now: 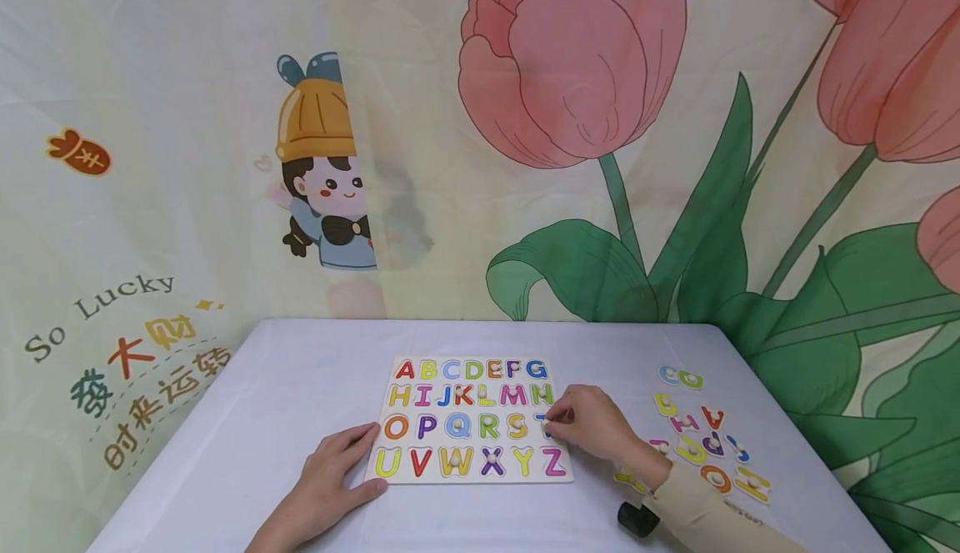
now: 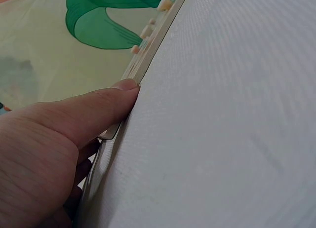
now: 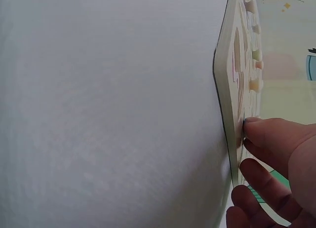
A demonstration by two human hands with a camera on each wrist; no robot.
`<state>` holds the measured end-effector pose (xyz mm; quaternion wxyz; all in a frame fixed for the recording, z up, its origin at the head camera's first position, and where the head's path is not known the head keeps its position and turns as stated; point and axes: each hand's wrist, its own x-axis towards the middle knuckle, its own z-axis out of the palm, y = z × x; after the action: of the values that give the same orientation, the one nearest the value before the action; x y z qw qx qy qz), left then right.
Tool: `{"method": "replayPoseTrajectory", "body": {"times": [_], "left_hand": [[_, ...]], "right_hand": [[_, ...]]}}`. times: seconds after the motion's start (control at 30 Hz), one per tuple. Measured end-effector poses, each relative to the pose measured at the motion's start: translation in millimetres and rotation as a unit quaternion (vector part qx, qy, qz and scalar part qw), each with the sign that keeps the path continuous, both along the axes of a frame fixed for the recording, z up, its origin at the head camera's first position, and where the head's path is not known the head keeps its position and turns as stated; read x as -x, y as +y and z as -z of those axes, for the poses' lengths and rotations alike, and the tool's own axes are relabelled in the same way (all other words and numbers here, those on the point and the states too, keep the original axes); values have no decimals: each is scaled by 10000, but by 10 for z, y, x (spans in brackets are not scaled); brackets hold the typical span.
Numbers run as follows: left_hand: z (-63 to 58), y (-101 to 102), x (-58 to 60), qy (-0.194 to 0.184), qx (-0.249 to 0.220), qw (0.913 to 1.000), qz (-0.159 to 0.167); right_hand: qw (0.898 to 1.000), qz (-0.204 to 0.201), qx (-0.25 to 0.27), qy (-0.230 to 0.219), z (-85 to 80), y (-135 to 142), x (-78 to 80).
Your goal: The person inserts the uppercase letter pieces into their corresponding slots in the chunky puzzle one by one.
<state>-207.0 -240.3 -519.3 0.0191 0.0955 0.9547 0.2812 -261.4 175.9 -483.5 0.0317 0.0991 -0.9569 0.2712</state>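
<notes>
A wooden alphabet puzzle board (image 1: 472, 444) lies flat on the white table, its rows of coloured letters running A to Z. At its right side my right hand (image 1: 592, 421) pinches the blue letter T piece (image 1: 545, 426) between thumb and index finger, over the T place. The right wrist view shows this hand (image 3: 276, 154) low against the board's face (image 3: 224, 85), the piece mostly hidden. My left hand (image 1: 330, 478) rests at the board's left edge, fingers extended and thumb on the lower left corner. In the left wrist view the thumb (image 2: 111, 102) presses the board's rim (image 2: 153, 50).
Several loose letter pieces lie on the table's right, among them an orange O (image 1: 715, 478), a red A-shaped piece (image 1: 712, 418) and a yellow piece (image 1: 630, 480) beside the right sleeve. A black object (image 1: 638, 520) is near that wrist. A printed cloth (image 1: 420, 119) hangs behind the table (image 1: 247, 419).
</notes>
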Motion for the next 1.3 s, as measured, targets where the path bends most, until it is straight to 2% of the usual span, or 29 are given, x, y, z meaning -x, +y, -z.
{"method": "replayPoseTrajectory", "body": {"times": [0.23,0.4,0.6,0.73,0.97,1.1,1.3], "left_hand": [[-13,7,8,-16,-6,10000,21],[-22,18,3,-34,-11,10000,6],[-29,32,11,-61,-4,10000,-15],[-30,35,21,-58,34,10000,5],[-40,21,20,-68,5,10000,18],[-34,11,13,-68,19,10000,12],[-18,4,0,-63,-43,10000,7]], "right_hand": [[10000,19,48,-11,5,7,-7],[9994,-63,218,-248,-40,68,-16],[9959,-852,193,-231,-195,390,-68],[9896,-1349,203,-465,-249,686,-129],[9752,-1983,513,-832,-203,1108,-297],[9681,-2290,547,-852,-144,1262,-365],[9663,-2430,444,-728,-79,1384,-393]]}}
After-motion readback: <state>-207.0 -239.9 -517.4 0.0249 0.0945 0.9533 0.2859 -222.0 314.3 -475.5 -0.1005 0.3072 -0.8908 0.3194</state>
